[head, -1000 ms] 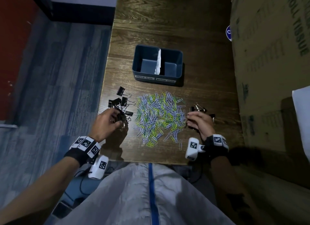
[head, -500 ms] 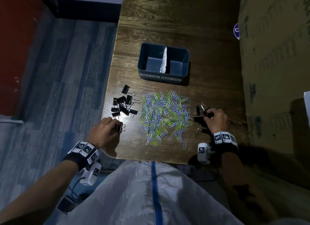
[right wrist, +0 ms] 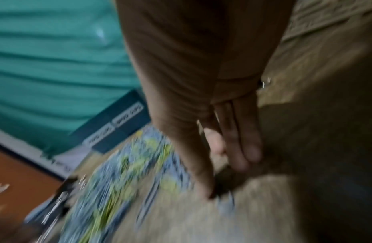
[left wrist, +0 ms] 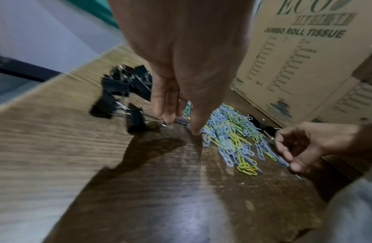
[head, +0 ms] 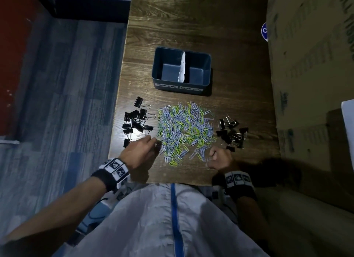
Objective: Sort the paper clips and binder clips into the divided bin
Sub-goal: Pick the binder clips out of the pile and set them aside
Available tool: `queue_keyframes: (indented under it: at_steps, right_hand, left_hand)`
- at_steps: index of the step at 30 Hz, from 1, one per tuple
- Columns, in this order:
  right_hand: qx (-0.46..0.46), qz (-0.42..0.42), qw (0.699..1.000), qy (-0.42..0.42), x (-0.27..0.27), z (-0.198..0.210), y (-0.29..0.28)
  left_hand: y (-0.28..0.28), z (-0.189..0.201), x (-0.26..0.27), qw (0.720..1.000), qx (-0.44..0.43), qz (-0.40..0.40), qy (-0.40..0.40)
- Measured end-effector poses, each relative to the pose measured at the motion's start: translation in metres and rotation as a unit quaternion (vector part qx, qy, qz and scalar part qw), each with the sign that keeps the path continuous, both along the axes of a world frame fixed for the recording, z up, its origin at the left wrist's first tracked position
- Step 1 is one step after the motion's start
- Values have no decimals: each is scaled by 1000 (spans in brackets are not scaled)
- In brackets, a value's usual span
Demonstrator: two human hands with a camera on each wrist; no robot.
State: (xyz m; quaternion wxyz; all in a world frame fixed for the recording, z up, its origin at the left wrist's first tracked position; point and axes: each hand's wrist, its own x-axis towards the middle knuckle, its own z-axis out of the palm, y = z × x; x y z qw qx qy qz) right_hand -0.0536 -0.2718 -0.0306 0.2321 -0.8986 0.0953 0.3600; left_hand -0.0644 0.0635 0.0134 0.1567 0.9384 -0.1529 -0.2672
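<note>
A dark blue divided bin (head: pixel 206 80) with a white divider stands behind the heap; nothing shows in either half. A heap of blue, yellow and green paper clips (head: pixel 183 130) lies mid-table. Black binder clips lie in a left group (head: pixel 136 122) and a right group (head: pixel 231 134). My left hand (head: pixel 153 144) has straight fingers (left wrist: pixel 196 129) touching the table at the heap's near-left edge, beside a binder clip (left wrist: pixel 137 120). My right hand (head: pixel 211 158), fingers curled, pinches a blue paper clip (left wrist: pixel 283 162) at the heap's near-right corner. The right wrist view is blurred.
Tall cardboard boxes (head: pixel 306 84) stand against the right side of the wooden table (head: pixel 191 17). The table's left edge drops to a blue-grey floor (head: pixel 67 103). My white garment (head: pixel 162 218) lies at the near edge.
My left hand left the left binder clips and moved right to the paper clip heap. My right hand came away from the right binder clips, back and left to the heap's near corner.
</note>
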Motion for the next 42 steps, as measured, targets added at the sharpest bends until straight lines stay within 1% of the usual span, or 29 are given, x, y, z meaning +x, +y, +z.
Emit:
queue_keyframes:
  at_steps: [3,5,9,11,14,17,20,23,24,26,29,30,32,34,36,37,40,42]
  right_hand:
    - [-8,4,1000,-12,-2,-4,17]
    - [-12,-8,999,-46,1,-6,28]
    - [13,-17,996,-91,8,-6,42]
    - [3,-38,989,-141,13,-6,40]
    - [-18,-83,977,-197,26,-5,29]
    - [-36,-72,977,-196,37,-6,13]
    - [-50,-66,977,-199,44,-5,-4]
    - [-49,-66,971,-223,43,-4,-7]
    - [-45,-54,972,-224,40,-4,-2]
    - [-33,-21,978,-207,33,-7,14]
    - [-23,10,980,-195,26,-9,36]
    - [-20,10,979,-201,26,-7,39]
    - [-25,4,974,-226,29,-5,42]
    - [-34,-1,967,-251,36,-2,41]
    - [-35,8,969,-245,46,-1,42]
    - [-31,17,974,-224,50,0,44]
    - [-27,50,986,-154,53,3,56]
    - [-28,82,982,-167,50,5,60]
  left_hand:
    - [-20,-13,10,999,2,6,48]
    - [-31,-19,16,998,-3,11,60]
    - [-45,-25,24,996,-43,20,72]
    - [-46,-23,24,997,-41,26,56]
    - [-44,-17,22,1000,-6,0,-20]
    - [-39,-21,21,997,8,-15,-75]
    - [-34,-25,19,996,19,-17,-89]
    - [-34,-25,18,994,23,-1,-106]
    - [-37,-25,19,995,28,4,-101]
    - [-45,-28,21,997,40,11,-63]
    - [-58,-30,21,1000,28,0,-10]
    - [-62,-29,21,1000,25,-7,-10]
    - [-63,-28,23,999,27,-8,-47]
    - [-62,-29,30,996,17,30,-78]
    - [-62,-30,40,996,-5,62,-63]
    - [-63,-31,45,998,1,60,-36]
    - [-70,-34,50,999,24,21,34]
    - [-76,-31,48,999,2,-4,39]
